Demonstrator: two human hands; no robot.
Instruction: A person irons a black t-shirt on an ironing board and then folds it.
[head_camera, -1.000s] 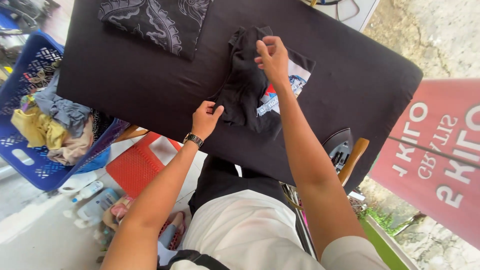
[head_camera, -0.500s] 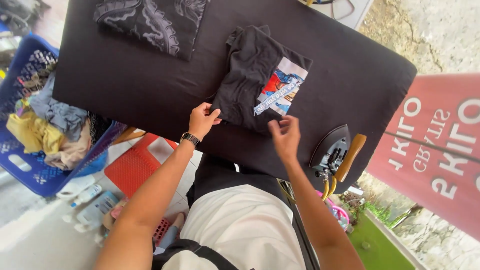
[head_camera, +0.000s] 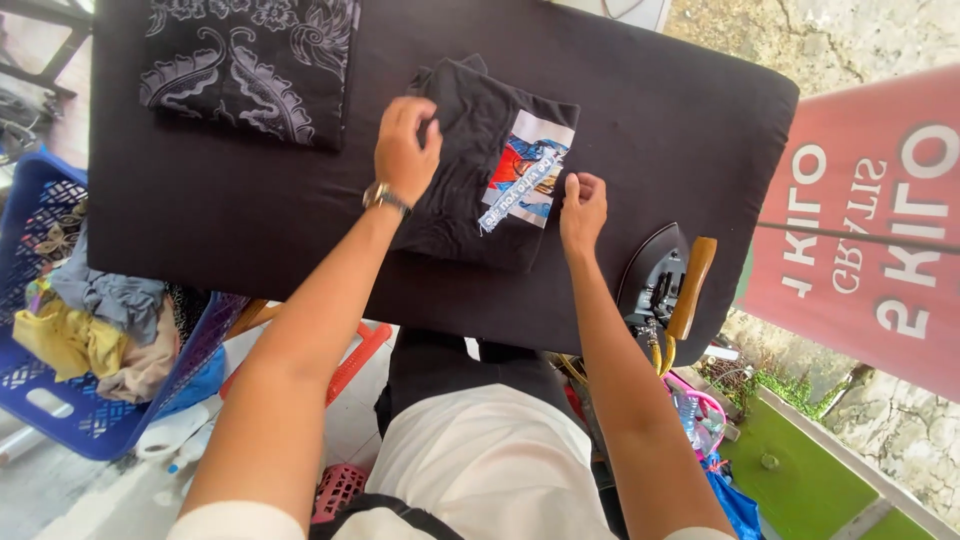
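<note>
A folded black T-shirt (head_camera: 470, 215) with a colourful printed panel lies on the black padded ironing table (head_camera: 650, 110). My left hand (head_camera: 405, 148), with a wristwatch, rests palm down on the shirt's left part, fingers loosely curled. My right hand (head_camera: 582, 208) touches the shirt's right edge beside the print, fingers bent.
A folded black cloth with a pale leaf pattern (head_camera: 250, 65) lies at the table's far left. A black iron with a wooden handle (head_camera: 665, 285) stands at the right front edge. A blue basket of mixed clothes (head_camera: 70, 400) sits on the floor at left. A red banner (head_camera: 870, 230) hangs at right.
My right hand came down from the shirt's top to its right edge. My left hand moved from the front left corner up onto the shirt. The shirt now lies flatter, print showing.
</note>
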